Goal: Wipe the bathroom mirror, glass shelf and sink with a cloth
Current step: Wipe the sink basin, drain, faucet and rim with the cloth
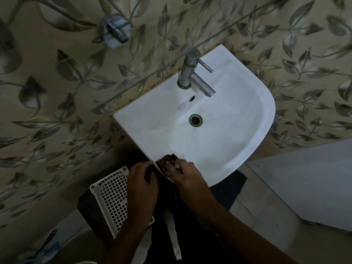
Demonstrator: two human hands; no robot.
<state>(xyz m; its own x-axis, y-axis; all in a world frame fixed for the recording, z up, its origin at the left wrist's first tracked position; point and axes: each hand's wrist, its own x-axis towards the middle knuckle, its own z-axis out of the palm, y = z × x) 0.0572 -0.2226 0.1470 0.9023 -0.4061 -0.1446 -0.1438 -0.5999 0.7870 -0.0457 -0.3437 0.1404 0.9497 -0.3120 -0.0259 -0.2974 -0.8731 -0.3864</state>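
Note:
A white sink (247, 119) with a chrome tap (192, 73) and a round drain (195, 120) fills the middle of the head view. A dark cloth (167, 161) lies over the sink's near corner edge. My right hand (185, 174) presses on the cloth from the basin side, fingers closed on it. Just left of that corner my left hand (142, 182) is curled around the cloth's lower part beside the sink edge. The glass shelf (171, 63) runs as a thin edge diagonally above the tap. The mirror is out of view.
A white perforated plastic basket (112, 201) stands below the sink on the left, on something dark. Leaf-patterned tiles (57, 111) cover the wall. A chrome wall fitting (116, 30) sits at upper left. A pale grey surface (314, 178) lies at lower right.

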